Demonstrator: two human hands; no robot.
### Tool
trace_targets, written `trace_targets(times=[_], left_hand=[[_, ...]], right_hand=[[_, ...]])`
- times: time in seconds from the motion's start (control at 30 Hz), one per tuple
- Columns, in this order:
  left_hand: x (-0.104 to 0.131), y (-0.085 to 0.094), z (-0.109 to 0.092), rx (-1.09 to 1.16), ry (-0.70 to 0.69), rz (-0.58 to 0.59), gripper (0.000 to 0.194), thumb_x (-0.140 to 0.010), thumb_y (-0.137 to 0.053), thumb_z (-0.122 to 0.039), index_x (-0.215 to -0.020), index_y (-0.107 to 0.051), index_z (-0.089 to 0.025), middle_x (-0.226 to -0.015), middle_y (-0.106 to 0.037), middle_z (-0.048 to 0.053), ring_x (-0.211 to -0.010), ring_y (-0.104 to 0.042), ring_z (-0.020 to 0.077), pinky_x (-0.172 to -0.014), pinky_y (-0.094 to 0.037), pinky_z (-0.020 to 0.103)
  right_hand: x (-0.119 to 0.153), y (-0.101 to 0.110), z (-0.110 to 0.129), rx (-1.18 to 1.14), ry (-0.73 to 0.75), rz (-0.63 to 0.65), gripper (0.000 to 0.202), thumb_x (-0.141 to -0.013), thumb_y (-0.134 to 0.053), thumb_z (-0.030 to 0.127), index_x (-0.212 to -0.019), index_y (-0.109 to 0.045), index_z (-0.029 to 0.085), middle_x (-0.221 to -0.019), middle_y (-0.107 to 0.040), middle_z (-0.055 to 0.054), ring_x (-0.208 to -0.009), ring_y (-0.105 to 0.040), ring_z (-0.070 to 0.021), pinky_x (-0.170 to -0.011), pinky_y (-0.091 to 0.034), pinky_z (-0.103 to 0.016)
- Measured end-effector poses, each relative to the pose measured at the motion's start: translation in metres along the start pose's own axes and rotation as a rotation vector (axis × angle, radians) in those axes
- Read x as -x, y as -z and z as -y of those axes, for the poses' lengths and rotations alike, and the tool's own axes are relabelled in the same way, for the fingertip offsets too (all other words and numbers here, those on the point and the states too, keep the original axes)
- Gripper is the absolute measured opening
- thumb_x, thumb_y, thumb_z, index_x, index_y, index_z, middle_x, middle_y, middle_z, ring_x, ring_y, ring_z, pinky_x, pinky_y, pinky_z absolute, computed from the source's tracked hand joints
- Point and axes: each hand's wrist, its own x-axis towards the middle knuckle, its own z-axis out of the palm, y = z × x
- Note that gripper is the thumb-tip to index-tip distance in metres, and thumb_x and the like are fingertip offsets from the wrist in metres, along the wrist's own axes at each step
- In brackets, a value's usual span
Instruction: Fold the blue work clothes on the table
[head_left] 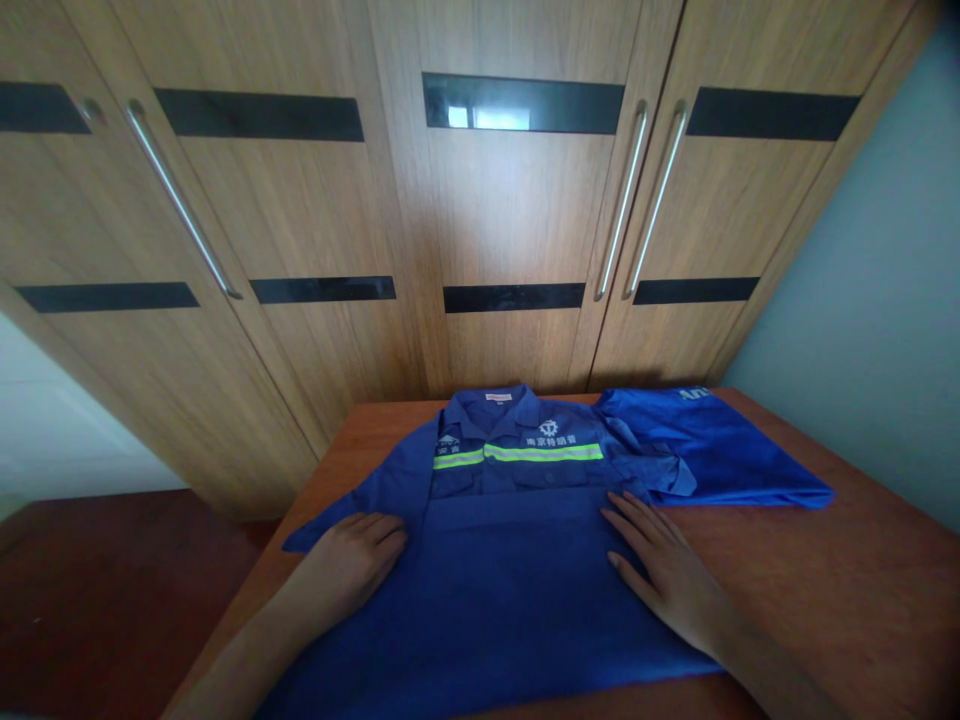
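While both palms press the cloth, we note the blue work shirt (510,520) lying flat at lower centre of the frame on the wooden surface (862,580). Left hand (352,560) is loosely curled on the sleeve; right hand (660,570) is spread flat, grasping nothing. Risk, in our judgement: uneven pressure drags the fabric into creases, or nudges the second blue garment (720,450) at centre right.

The work shirt (510,520) under my palms was royal blue with a lime-and-silver reflective stripe (517,455) and white chest lettering. The counter (862,580) was reddish-brown; the wardrobe (487,220) light wood with black bands.
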Motion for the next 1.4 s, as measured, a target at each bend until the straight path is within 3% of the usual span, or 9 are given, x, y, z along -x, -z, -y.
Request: trace_targets(times=[0.23, 0.43, 0.53, 0.63, 0.7, 0.87, 1.2, 1.3, 1.4], left_hand=[[-0.025, 0.003, -0.011, 0.277, 0.220, -0.194, 0.024, -0.095, -0.040, -0.031, -0.098, -0.062, -0.023, -0.096, -0.070, 0.003, -0.090, -0.066, 0.0179, -0.082, -0.049, 0.029], [-0.026, 0.010, -0.023, 0.275, 0.167, -0.103, 0.031, -0.097, -0.037, -0.034, -0.092, -0.066, -0.025, -0.092, -0.070, 0.001, -0.088, -0.066, 0.0176, -0.080, -0.051, 0.028], [-0.020, 0.001, -0.014, 0.167, 0.199, -0.183, 0.035, -0.097, -0.035, -0.036, -0.109, -0.065, -0.023, -0.115, -0.067, 0.005, -0.107, -0.063, 0.0201, -0.095, -0.048, 0.034], [-0.012, -0.016, -0.003, -0.011, 0.225, -0.204, 0.045, -0.095, -0.039, -0.044, -0.133, -0.054, -0.024, -0.144, -0.048, 0.009, -0.132, -0.044, 0.0287, -0.108, -0.036, 0.048], [-0.007, -0.029, 0.003, -0.095, 0.236, -0.158, 0.054, -0.093, -0.041, -0.051, -0.141, -0.045, -0.027, -0.152, -0.038, 0.009, -0.138, -0.034, 0.0327, -0.110, -0.031, 0.055], [0.004, -0.047, 0.015, -0.143, 0.234, -0.072, 0.058, -0.094, -0.036, -0.054, -0.148, -0.030, -0.032, -0.155, -0.030, 0.006, -0.141, -0.030, 0.0301, -0.111, -0.028, 0.055], [0.034, -0.049, 0.060, -0.216, 0.181, -0.120, 0.061, -0.093, -0.040, -0.055, -0.148, -0.028, -0.032, -0.154, -0.032, 0.003, -0.140, -0.032, 0.0292, -0.112, -0.027, 0.051], [0.045, -0.051, 0.072, -0.221, 0.168, -0.137, 0.063, -0.092, -0.042, -0.056, -0.148, -0.027, -0.033, -0.154, -0.033, 0.003, -0.139, -0.034, 0.0288, -0.113, -0.027, 0.050], [0.050, -0.052, 0.078, -0.217, 0.163, -0.149, 0.062, -0.091, -0.042, -0.056, -0.148, -0.028, -0.034, -0.154, -0.033, 0.002, -0.139, -0.035, 0.0278, -0.113, -0.026, 0.049]], right_hand=[[0.001, -0.003, -0.002, 0.032, 0.014, -0.003, 0.054, -0.095, -0.041, 0.049, -0.143, -0.042, 0.026, -0.152, -0.036, -0.005, -0.142, -0.026, -0.0272, -0.114, -0.028, -0.052], [0.001, -0.003, -0.003, 0.034, 0.012, -0.002, 0.053, -0.095, -0.041, 0.050, -0.143, -0.043, 0.027, -0.152, -0.036, -0.004, -0.142, -0.026, -0.0274, -0.114, -0.029, -0.052], [0.000, -0.003, -0.002, 0.040, 0.008, 0.009, 0.053, -0.095, -0.040, 0.050, -0.143, -0.043, 0.027, -0.152, -0.035, -0.003, -0.142, -0.025, -0.0268, -0.114, -0.028, -0.053], [0.000, -0.003, -0.001, 0.041, 0.006, 0.011, 0.053, -0.095, -0.040, 0.050, -0.143, -0.043, 0.026, -0.152, -0.035, -0.004, -0.142, -0.025, -0.0267, -0.114, -0.028, -0.052], [0.001, -0.003, 0.000, 0.039, 0.006, 0.009, 0.053, -0.095, -0.041, 0.050, -0.142, -0.044, 0.026, -0.152, -0.035, -0.004, -0.142, -0.026, -0.0269, -0.114, -0.028, -0.052], [-0.003, -0.003, 0.006, 0.033, 0.009, 0.000, 0.053, -0.095, -0.040, 0.049, -0.143, -0.043, 0.026, -0.152, -0.035, -0.004, -0.142, -0.026, -0.0267, -0.114, -0.028, -0.052], [-0.027, -0.006, 0.045, -0.120, 0.041, 0.000, 0.052, -0.093, -0.047, 0.045, -0.141, -0.045, 0.025, -0.151, -0.037, -0.007, -0.142, -0.026, -0.0282, -0.115, -0.021, -0.053], [-0.035, 0.001, 0.042, -0.323, 0.020, -0.014, 0.049, -0.091, -0.051, 0.044, -0.135, -0.052, 0.024, -0.141, -0.051, -0.008, -0.133, -0.041, -0.0269, -0.111, -0.032, -0.048], [-0.053, 0.017, 0.010, -0.499, -0.142, -0.093, 0.037, -0.094, -0.043, 0.042, -0.117, -0.063, 0.021, -0.116, -0.068, -0.008, -0.106, -0.064, -0.0214, -0.094, -0.050, -0.035]])
